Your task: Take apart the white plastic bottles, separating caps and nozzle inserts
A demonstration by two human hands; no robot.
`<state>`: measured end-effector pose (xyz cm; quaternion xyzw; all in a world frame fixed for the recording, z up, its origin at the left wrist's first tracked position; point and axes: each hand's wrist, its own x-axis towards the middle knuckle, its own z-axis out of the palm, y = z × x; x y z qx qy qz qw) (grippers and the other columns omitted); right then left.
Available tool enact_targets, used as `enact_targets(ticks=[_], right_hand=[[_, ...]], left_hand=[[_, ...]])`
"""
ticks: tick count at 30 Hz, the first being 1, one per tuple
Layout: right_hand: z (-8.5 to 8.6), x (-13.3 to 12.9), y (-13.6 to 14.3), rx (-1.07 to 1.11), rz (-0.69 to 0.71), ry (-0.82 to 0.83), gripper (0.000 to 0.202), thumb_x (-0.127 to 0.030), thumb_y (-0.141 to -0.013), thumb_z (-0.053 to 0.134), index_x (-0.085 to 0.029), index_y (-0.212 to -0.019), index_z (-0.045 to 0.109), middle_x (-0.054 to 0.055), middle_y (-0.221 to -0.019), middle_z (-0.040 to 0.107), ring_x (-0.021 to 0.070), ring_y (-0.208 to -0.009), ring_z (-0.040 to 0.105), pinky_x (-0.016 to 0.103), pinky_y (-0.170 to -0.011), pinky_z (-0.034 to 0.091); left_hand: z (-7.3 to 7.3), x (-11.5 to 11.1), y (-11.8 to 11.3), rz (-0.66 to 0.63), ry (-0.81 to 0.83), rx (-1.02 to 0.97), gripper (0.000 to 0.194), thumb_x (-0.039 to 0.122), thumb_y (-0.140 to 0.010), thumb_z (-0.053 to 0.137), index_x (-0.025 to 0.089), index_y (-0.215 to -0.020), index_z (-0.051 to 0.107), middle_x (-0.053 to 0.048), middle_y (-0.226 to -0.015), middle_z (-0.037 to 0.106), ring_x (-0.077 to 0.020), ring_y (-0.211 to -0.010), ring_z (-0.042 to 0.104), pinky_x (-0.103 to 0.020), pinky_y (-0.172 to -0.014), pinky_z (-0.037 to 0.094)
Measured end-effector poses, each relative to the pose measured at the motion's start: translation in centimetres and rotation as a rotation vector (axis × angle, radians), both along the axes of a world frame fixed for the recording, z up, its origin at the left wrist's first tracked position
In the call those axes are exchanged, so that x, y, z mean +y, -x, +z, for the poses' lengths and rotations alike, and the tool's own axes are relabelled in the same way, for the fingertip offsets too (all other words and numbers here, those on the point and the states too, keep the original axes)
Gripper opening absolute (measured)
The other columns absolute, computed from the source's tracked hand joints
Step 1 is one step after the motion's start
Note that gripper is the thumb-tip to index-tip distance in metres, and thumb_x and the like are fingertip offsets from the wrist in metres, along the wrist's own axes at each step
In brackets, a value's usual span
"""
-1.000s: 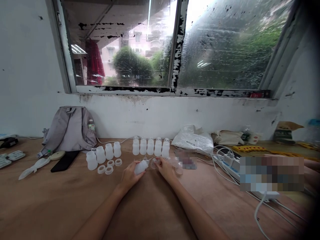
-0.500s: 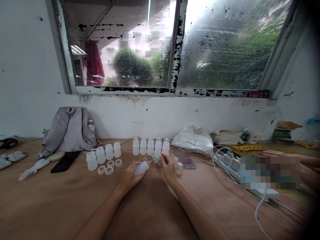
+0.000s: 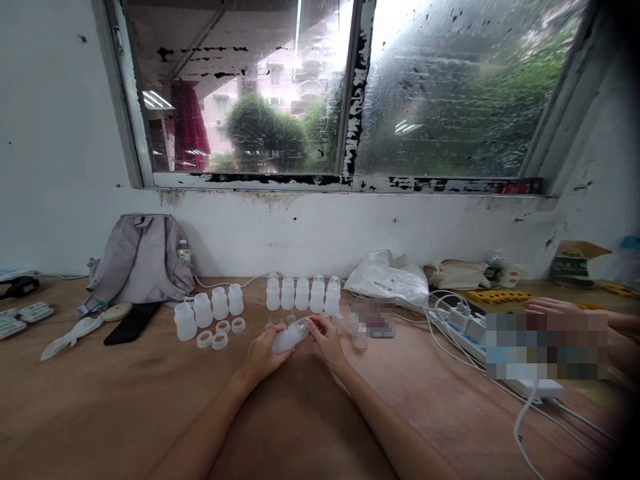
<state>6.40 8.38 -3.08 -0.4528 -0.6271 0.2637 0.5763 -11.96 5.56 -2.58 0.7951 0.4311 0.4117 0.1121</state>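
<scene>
My left hand (image 3: 263,349) is wrapped round a whitish translucent bottle (image 3: 285,340), tilted with its top to the right. At that top a clear cap (image 3: 301,327) covers the end, and the fingers of my right hand (image 3: 323,337) are closed on it. Behind my hands several capped bottles (image 3: 302,295) stand in a row. To the left are several bottles without caps (image 3: 203,311), with several loose rings (image 3: 219,340) in front. Small clear pieces lie just beyond my hands, partly hidden. Right of my right hand lie more translucent parts (image 3: 359,340).
A grey backpack (image 3: 143,263) and a black flat object (image 3: 131,324) are at the left. A plastic bag (image 3: 387,280) lies by the wall. At the right are a white power strip (image 3: 540,388), cables and another person's hand (image 3: 560,312).
My right hand has brought the clear cap left and down onto the bottle's top. The bottle in my left hand now lies closer to my right hand.
</scene>
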Motion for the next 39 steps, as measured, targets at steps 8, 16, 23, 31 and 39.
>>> enact_targets(ticks=[8,16,23,31,39], right_hand=[[-0.6,-0.2,0.5,0.013,0.026,0.0,0.034,-0.048,-0.077,0.044,-0.017,-0.07,0.055,0.0,-0.055,0.053,0.0122,-0.049,0.048,0.024,-0.046,0.041],[-0.7,-0.6,0.6,-0.083,-0.011,-0.028,0.028,-0.044,-0.077,0.044,-0.018,-0.071,0.055,0.002,-0.062,0.057,0.0147,-0.057,0.053,0.026,-0.052,0.043],[0.2,-0.7,0.5,-0.129,0.049,-0.079,0.037,-0.038,-0.079,0.045,-0.019,-0.11,0.052,0.006,-0.083,0.061,0.0169,-0.071,0.056,0.029,-0.062,0.047],[0.9,-1.5,0.1,-0.304,0.038,-0.225,0.046,-0.031,-0.08,0.045,-0.02,-0.124,0.04,0.007,-0.099,0.058,0.0171,-0.081,0.055,0.032,-0.073,0.045],[0.5,-1.4,0.1,-0.4,-0.007,-0.202,0.031,-0.027,-0.081,0.041,-0.019,-0.109,0.049,0.008,-0.093,0.056,0.0152,-0.072,0.054,0.029,-0.066,0.046]], left_hand=[[-0.7,0.4,-0.3,0.038,-0.029,-0.02,0.031,0.034,-0.067,0.06,0.022,-0.093,0.05,-0.003,-0.092,0.061,-0.019,-0.084,0.058,-0.031,-0.074,0.045],[-0.9,0.5,-0.5,0.049,-0.005,0.015,0.03,0.035,-0.066,0.06,0.022,-0.092,0.05,-0.003,-0.093,0.061,-0.0201,-0.085,0.058,-0.031,-0.075,0.044],[-0.7,1.4,-0.1,-0.068,0.114,-0.011,0.046,0.035,-0.075,0.051,0.019,-0.117,0.041,-0.009,-0.116,0.052,-0.0223,-0.104,0.05,-0.036,-0.089,0.039],[0.3,1.2,0.9,-0.189,0.201,-0.106,0.048,0.033,-0.07,0.058,0.02,-0.115,0.046,-0.007,-0.109,0.057,-0.0207,-0.099,0.053,-0.033,-0.087,0.041],[1.6,8.5,3.1,0.45,0.049,-0.238,0.048,0.031,-0.067,0.063,0.018,-0.11,0.044,-0.009,-0.099,0.061,-0.0236,-0.095,0.057,-0.036,-0.08,0.043]])
